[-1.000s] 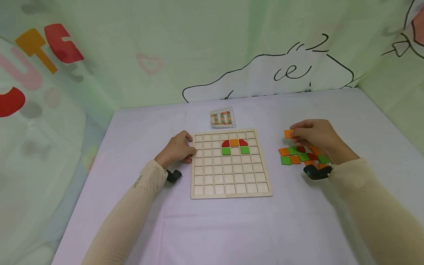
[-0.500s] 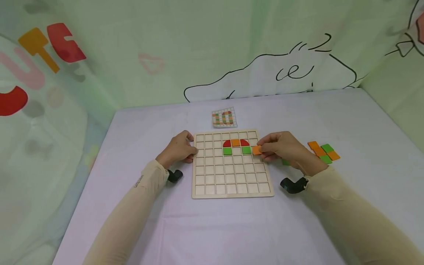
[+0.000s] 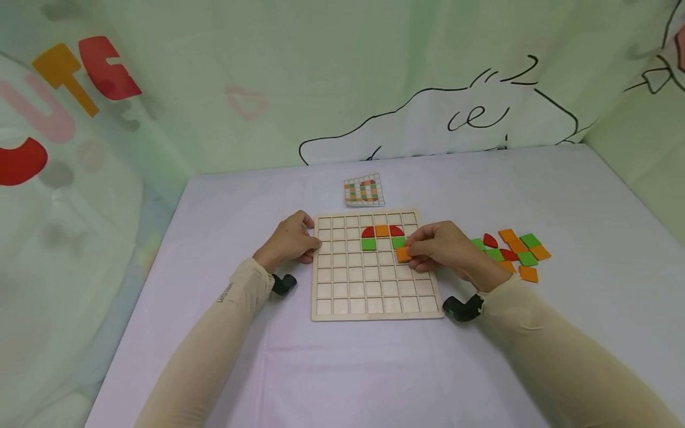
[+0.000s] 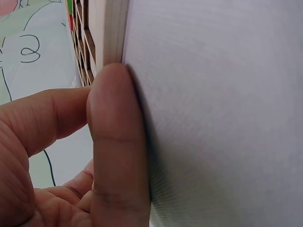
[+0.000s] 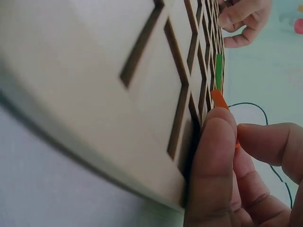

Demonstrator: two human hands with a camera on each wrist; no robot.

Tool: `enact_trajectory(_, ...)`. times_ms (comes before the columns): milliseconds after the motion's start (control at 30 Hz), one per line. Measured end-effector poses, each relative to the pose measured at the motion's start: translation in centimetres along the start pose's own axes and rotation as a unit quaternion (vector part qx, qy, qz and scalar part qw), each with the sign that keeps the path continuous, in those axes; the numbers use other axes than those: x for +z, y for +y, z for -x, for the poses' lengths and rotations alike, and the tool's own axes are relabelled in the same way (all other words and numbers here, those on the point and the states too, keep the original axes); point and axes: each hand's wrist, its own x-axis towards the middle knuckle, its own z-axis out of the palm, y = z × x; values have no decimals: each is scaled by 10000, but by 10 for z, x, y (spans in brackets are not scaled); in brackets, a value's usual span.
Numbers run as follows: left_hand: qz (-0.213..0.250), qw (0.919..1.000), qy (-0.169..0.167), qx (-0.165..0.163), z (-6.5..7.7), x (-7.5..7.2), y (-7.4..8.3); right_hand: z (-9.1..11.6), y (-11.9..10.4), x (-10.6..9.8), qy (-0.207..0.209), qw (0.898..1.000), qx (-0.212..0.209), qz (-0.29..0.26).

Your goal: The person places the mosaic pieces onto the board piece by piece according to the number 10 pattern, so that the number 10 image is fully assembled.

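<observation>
In the head view a wooden grid board (image 3: 342, 291) lies on the table. My left hand (image 3: 289, 239) grips its left edge; close up, the left wrist view has a digit against the board's side (image 4: 112, 35). Between thumb and fingers my right hand (image 3: 445, 252) pinches an orange square tile (image 3: 403, 255), tilted slightly in the right wrist view. That tile is over the cell just below a green tile (image 3: 398, 242). Set in the board are also another green tile (image 3: 368, 244), an orange tile (image 3: 382, 230) and two rounded red pieces, left (image 3: 368, 232) and right (image 3: 396, 230).
Several loose orange, green and red tiles (image 3: 528, 259) are spread right of the board, partly behind my right hand. A small pattern card (image 3: 364, 190) lies beyond the board's far edge. A printed cloth backdrop (image 3: 342, 77) rises behind the white table (image 3: 321, 368).
My right hand has carried the orange tile from the loose tiles leftward to the board, then a little nearer and left, below the right green tile. My left hand stays at the board's edge.
</observation>
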Motion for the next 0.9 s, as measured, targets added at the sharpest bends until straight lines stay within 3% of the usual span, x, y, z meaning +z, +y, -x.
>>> enact_trajectory(900, -29, 10000, -10, 36, 0, -1, 0, 1, -4, 7, 140, 9996, 12, 231)
